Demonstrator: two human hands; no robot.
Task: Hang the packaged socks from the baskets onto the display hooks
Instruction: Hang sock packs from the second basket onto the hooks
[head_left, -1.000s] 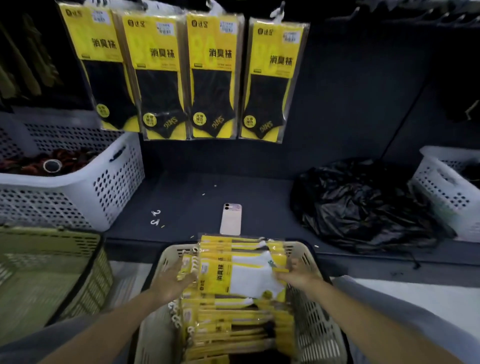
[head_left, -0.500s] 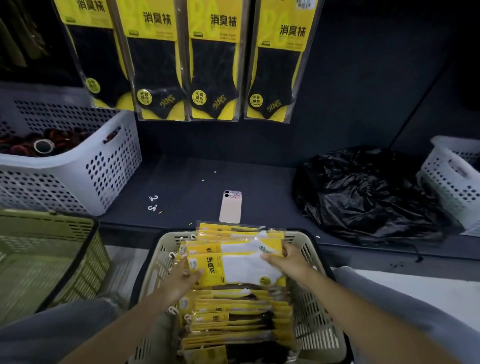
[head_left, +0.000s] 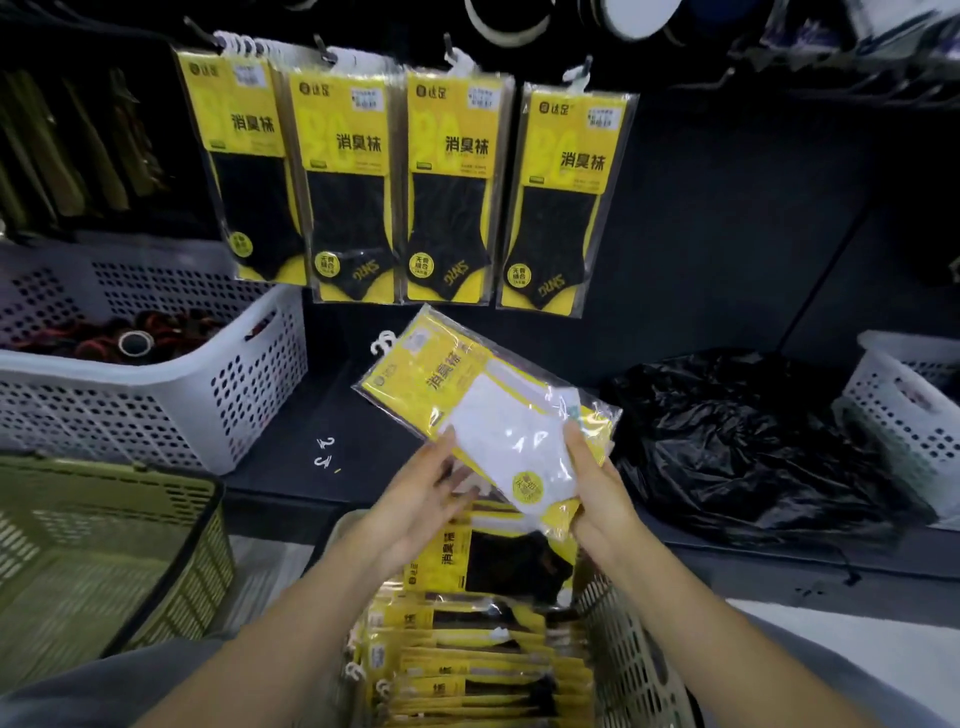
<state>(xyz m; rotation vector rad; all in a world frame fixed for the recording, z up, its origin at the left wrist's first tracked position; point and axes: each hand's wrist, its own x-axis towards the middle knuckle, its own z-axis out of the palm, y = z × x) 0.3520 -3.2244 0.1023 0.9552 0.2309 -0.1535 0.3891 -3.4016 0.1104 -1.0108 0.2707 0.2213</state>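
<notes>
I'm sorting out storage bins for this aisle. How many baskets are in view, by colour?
White: 2, the left white basket and the right white basket
Green: 1, the green basket
Beige: 1, the beige basket
Total: 4

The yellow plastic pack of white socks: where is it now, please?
Head view, centre: the yellow pack of white socks is held tilted by the left hand and right hand, above the beige plastic basket and below four hanging black-sock packs.

yellow sock pack (head_left: 483, 415) (white socks), perforated white basket (head_left: 156, 395)
</notes>
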